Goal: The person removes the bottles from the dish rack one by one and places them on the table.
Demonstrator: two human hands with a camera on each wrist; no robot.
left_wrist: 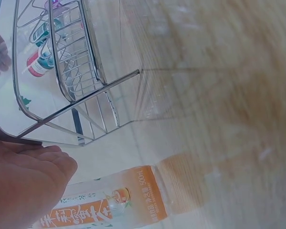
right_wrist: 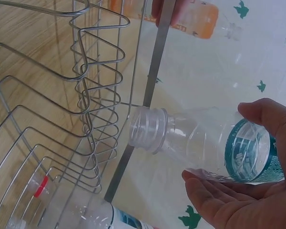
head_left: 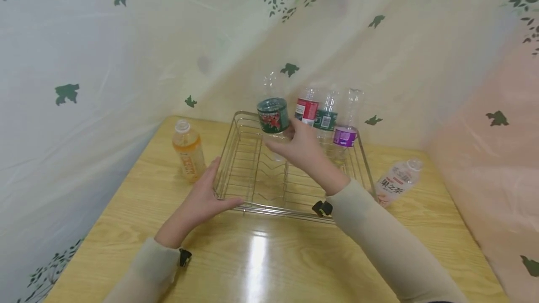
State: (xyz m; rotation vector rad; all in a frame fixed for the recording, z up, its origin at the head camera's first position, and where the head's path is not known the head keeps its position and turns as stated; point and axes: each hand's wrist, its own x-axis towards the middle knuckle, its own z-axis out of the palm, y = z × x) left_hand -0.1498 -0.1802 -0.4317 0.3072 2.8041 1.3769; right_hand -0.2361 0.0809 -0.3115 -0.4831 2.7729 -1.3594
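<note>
My right hand [head_left: 303,146] holds a clear plastic bottle [head_left: 273,118] with a green label above a wire rack [head_left: 278,211]. In the right wrist view the bottle's uncapped neck [right_wrist: 148,130] points toward the rack, thumb on one side and fingers on the other. My left hand [head_left: 204,200] rests against the rack's near left corner, thumb along the front rail and fingers along the left side. Three clear bottles stand neck down at the rack's back right: one red-labelled [head_left: 306,110], one green-labelled [head_left: 325,119], one purple-labelled [head_left: 345,135].
An orange-labelled bottle [head_left: 189,153] with a pale cap stands left of the rack, close to my left hand. Another bottle [head_left: 397,182] with a pale pink label stands to the right. The wooden table [head_left: 202,265] meets a leaf-patterned curtain [head_left: 160,60] behind.
</note>
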